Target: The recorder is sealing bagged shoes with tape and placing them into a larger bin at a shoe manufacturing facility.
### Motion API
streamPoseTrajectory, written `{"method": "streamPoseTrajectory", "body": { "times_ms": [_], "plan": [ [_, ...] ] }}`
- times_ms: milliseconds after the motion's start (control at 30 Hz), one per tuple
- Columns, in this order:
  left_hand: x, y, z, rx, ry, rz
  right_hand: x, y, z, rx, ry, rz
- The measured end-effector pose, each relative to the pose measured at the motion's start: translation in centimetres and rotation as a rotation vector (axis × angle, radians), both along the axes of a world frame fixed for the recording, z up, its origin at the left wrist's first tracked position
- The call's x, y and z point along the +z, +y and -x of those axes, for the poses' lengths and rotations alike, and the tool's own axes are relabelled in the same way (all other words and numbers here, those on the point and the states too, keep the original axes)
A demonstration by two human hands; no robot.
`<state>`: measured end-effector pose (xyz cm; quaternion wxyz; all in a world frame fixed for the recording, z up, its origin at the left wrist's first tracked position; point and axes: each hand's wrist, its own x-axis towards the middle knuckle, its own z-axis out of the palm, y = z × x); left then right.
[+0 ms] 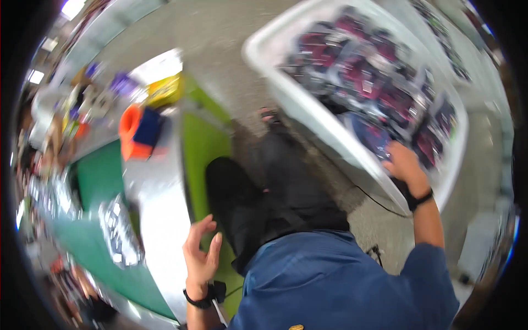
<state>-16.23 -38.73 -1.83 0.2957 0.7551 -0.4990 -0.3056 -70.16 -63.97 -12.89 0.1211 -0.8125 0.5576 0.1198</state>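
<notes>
The picture is blurred by motion. My right hand reaches into a large white bin and lies on the dark and magenta plastic packets heaped in it; whether the fingers grip one is hidden. My left hand hovers open, fingers spread, beside the silvery edge of a workbench, holding nothing. Both wrists wear dark bands. My blue shirt and dark trousers fill the lower middle.
The workbench on the left has a green mat, an orange and blue object, a yellow thing and a pile of small shiny packets. A green panel runs beside it. Grey floor with a black cable lies between bench and bin.
</notes>
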Motion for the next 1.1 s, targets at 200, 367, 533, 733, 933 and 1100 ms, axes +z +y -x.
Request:
{"method": "streamPoseTrajectory", "body": {
  "times_ms": [200, 367, 533, 733, 933, 1100],
  "plan": [
    [1.2, 1.3, -7.5, 0.150, -0.262, 0.186, 3.6, 0.0, -6.2, 0.049, -0.403, 0.272],
    [0.3, 5.9, -17.7, 0.492, -0.724, 0.225, 3.9, -1.6, -12.8, 0.165, -0.586, 0.233],
    [-3.3, 13.6, -31.0, 0.779, -0.855, -0.027, 4.9, -1.3, -16.4, 0.200, -0.698, 0.133],
    [-2.2, 11.3, -33.9, 0.807, -0.457, -0.309, 3.5, 1.2, -16.6, 0.245, -0.631, 0.126],
    [-5.1, 13.4, -31.5, 0.662, 0.380, 0.041, 3.1, 3.3, -18.6, 0.237, -0.614, 0.019],
    [-5.8, 11.9, -26.1, 0.590, -0.412, 0.345, 2.7, 3.2, -21.0, 0.303, -0.624, 0.010]
  ]
}}
